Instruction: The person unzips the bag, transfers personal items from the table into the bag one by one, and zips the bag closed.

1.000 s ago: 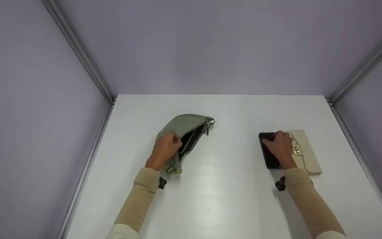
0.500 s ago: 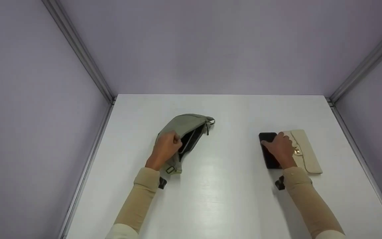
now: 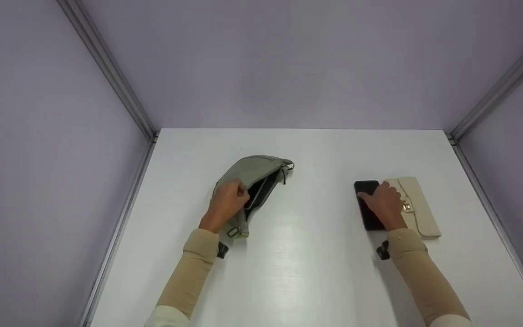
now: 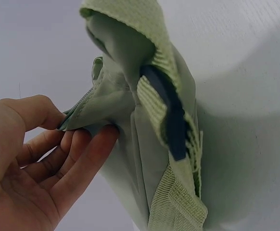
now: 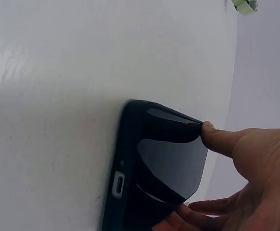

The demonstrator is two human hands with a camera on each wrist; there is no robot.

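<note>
Phone (image 3: 367, 206), black and slab-stiff, lies flat on the table (image 3: 307, 272) at the right, touching a cream wallet (image 3: 418, 206); likely slick, best pinched by its long edges, as the right hand (image 3: 383, 202) does. Left hand (image 3: 226, 202) pinches the soft green pouch (image 3: 254, 175) open.

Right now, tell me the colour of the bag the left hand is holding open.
The bag is sage green, with a dark interior; the head view shows it best.

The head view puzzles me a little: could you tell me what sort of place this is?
Probably a purpose-built recording booth rather than a home or shop: a plain white table enclosed by bare lilac panels joined with metal corner rails. On it lie only a green pouch, a black phone and a cream wallet.
</note>
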